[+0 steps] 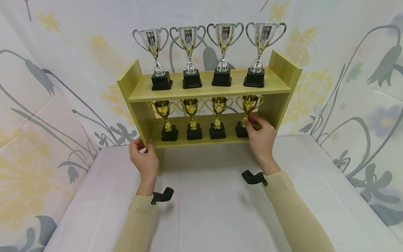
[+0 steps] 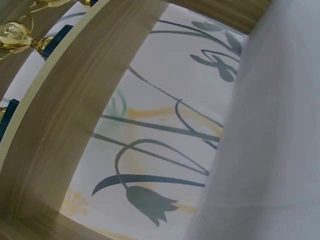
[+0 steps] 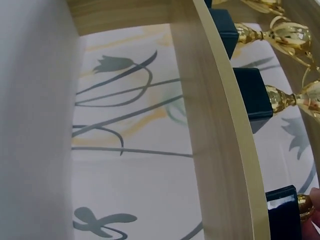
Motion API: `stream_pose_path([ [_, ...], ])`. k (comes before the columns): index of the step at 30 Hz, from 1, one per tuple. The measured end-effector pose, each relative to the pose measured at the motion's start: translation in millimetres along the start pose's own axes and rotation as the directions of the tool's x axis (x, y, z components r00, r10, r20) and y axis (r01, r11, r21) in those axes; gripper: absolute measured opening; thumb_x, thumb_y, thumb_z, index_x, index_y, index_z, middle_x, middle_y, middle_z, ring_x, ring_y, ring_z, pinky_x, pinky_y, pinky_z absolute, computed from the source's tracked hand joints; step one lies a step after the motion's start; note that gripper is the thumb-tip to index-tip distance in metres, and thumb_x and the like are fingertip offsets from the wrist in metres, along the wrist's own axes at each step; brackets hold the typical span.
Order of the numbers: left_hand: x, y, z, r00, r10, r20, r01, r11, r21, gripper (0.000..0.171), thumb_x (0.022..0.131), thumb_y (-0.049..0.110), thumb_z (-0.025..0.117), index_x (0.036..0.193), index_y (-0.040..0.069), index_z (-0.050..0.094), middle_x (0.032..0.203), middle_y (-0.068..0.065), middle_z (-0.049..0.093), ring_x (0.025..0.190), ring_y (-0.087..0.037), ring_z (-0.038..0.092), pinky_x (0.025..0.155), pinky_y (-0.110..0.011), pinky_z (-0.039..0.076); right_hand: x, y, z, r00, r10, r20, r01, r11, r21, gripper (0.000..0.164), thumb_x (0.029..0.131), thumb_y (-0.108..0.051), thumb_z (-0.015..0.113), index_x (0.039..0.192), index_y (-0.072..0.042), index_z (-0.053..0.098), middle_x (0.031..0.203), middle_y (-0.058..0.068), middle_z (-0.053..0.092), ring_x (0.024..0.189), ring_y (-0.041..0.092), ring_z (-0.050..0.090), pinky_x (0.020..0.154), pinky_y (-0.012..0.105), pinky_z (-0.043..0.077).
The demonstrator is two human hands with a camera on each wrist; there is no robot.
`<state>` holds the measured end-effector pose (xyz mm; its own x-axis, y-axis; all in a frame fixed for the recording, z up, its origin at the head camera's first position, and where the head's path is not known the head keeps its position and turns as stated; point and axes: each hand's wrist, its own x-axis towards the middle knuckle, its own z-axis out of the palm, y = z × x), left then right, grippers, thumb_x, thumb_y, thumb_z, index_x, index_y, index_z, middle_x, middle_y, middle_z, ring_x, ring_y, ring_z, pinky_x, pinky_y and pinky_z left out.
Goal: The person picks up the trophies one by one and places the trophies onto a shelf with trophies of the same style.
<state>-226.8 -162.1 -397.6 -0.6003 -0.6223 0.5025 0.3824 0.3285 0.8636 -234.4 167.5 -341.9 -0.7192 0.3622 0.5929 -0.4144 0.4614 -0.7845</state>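
A wooden two-tier shelf (image 1: pixel 207 93) stands at the back of the white table. My left hand (image 1: pixel 146 159) grips the lower part of its left side panel, thumb at the front edge. On the lower tier, my right hand (image 1: pixel 262 138) pinches the stem of the rightmost gold trophy cup (image 1: pixel 249 102), whose black base rests on the board or just over it; I cannot tell which. In the right wrist view, fingertips (image 3: pixel 314 210) touch that stem above the black base (image 3: pixel 284 215). Several more gold trophy cups (image 1: pixel 190 106) stand to its left.
Several silver trophy cups (image 1: pixel 223 36) line the top tier, between raised side panels. A flower-patterned cloth (image 1: pixel 349 87) hangs behind and at both sides. White cloth covers the table (image 1: pixel 207 210) in front of the shelf. A black wrist mount (image 1: pixel 253 177) sits on each sleeve.
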Motion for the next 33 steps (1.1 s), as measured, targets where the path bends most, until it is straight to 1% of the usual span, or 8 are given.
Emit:
stream_pose_path([
  [5, 2.5, 0.0, -0.1, 1.0, 0.025, 0.011, -0.026, 0.999, 0.022, 0.02, 0.092, 0.008, 0.066, 0.106, -0.006, 0.062, 0.094, -0.009, 0.055, 0.084, -0.008, 0.051, 0.067, -0.026, 0.049, -1.7, 4.0, -0.4, 1.0, 0.004, -0.001, -0.004, 0.998, 0.063, 0.024, 0.09, -0.009, 0.073, 0.111, 0.0, 0.074, 0.104, 0.013, 0.073, 0.091, 0.014, 0.07, 0.076, 0.015, 0.052],
  [7, 3.5, -1.6, -1.1, 0.999, 0.032, 0.019, -0.032, 0.999, 0.023, 0.021, 0.092, 0.007, 0.067, 0.106, -0.006, 0.063, 0.094, -0.009, 0.056, 0.084, -0.008, 0.052, 0.067, -0.024, 0.049, -2.6, 3.3, -0.8, 1.0, 0.008, -0.004, -0.008, 0.997, 0.082, 0.023, 0.09, -0.008, 0.072, 0.111, 0.001, 0.074, 0.105, 0.014, 0.072, 0.095, 0.025, 0.069, 0.078, 0.015, 0.052],
  [8, 4.0, -2.5, -1.8, 0.999, 0.035, 0.024, -0.035, 0.999, 0.023, 0.021, 0.091, 0.007, 0.067, 0.107, -0.006, 0.063, 0.094, -0.009, 0.056, 0.084, -0.008, 0.053, 0.067, -0.024, 0.05, -3.2, 1.7, -0.9, 1.0, 0.005, -0.009, -0.005, 0.996, 0.087, 0.022, 0.089, -0.006, 0.072, 0.11, 0.002, 0.074, 0.105, 0.015, 0.072, 0.096, 0.027, 0.069, 0.078, 0.015, 0.052],
  [14, 5.6, -7.0, -9.1, 0.995, 0.075, 0.064, -0.077, 0.997, 0.031, 0.022, 0.092, 0.007, 0.066, 0.11, -0.006, 0.065, 0.098, -0.015, 0.06, 0.086, -0.013, 0.056, 0.067, -0.016, 0.049, -8.8, -26.8, -4.8, 1.0, -0.015, -0.013, 0.016, 0.995, 0.094, 0.019, 0.089, 0.004, 0.069, 0.106, 0.012, 0.072, 0.105, 0.026, 0.069, 0.096, 0.037, 0.067, 0.079, 0.016, 0.052],
  [17, 6.5, -8.5, -12.6, 0.992, 0.103, 0.077, -0.107, 0.993, 0.05, 0.024, 0.092, 0.009, 0.066, 0.112, -0.005, 0.065, 0.1, -0.016, 0.061, 0.088, -0.014, 0.058, 0.068, -0.014, 0.049, -10.7, -38.5, -7.0, 1.0, -0.013, -0.009, 0.014, 0.996, 0.086, 0.019, 0.089, 0.005, 0.068, 0.106, 0.013, 0.071, 0.105, 0.027, 0.069, 0.096, 0.037, 0.067, 0.079, 0.018, 0.053],
  [20, 7.2, -9.8, -15.4, 0.99, 0.114, 0.085, -0.119, 0.991, 0.057, 0.025, 0.092, 0.011, 0.067, 0.112, -0.004, 0.066, 0.101, -0.015, 0.061, 0.089, -0.014, 0.058, 0.068, -0.016, 0.05, -11.6, -42.7, -7.6, 1.0, -0.004, -0.007, 0.004, 0.997, 0.079, 0.019, 0.089, 0.005, 0.068, 0.106, 0.012, 0.071, 0.105, 0.026, 0.069, 0.096, 0.035, 0.067, 0.08, 0.018, 0.053],
  [25, 7.9, -11.4, -18.4, 0.989, 0.122, 0.082, -0.127, 0.991, 0.05, 0.024, 0.091, 0.009, 0.068, 0.112, -0.004, 0.067, 0.1, -0.016, 0.062, 0.088, -0.013, 0.059, 0.067, -0.018, 0.052, -13.1, -43.4, -8.3, 1.0, 0.011, 0.004, -0.011, 0.996, 0.083, 0.019, 0.089, 0.004, 0.068, 0.106, 0.011, 0.072, 0.107, 0.024, 0.07, 0.097, 0.033, 0.067, 0.08, 0.019, 0.053],
  [33, 8.9, -11.4, -26.1, 0.983, 0.144, 0.11, -0.151, 0.987, 0.06, 0.026, 0.091, 0.01, 0.069, 0.113, -0.003, 0.068, 0.102, -0.016, 0.063, 0.089, -0.013, 0.06, 0.07, -0.014, 0.05, -16.9, -40.5, -9.2, 1.0, 0.022, 0.012, -0.023, 0.998, 0.059, 0.02, 0.089, 0.003, 0.069, 0.108, 0.009, 0.072, 0.106, 0.022, 0.071, 0.096, 0.033, 0.067, 0.08, 0.017, 0.052],
])
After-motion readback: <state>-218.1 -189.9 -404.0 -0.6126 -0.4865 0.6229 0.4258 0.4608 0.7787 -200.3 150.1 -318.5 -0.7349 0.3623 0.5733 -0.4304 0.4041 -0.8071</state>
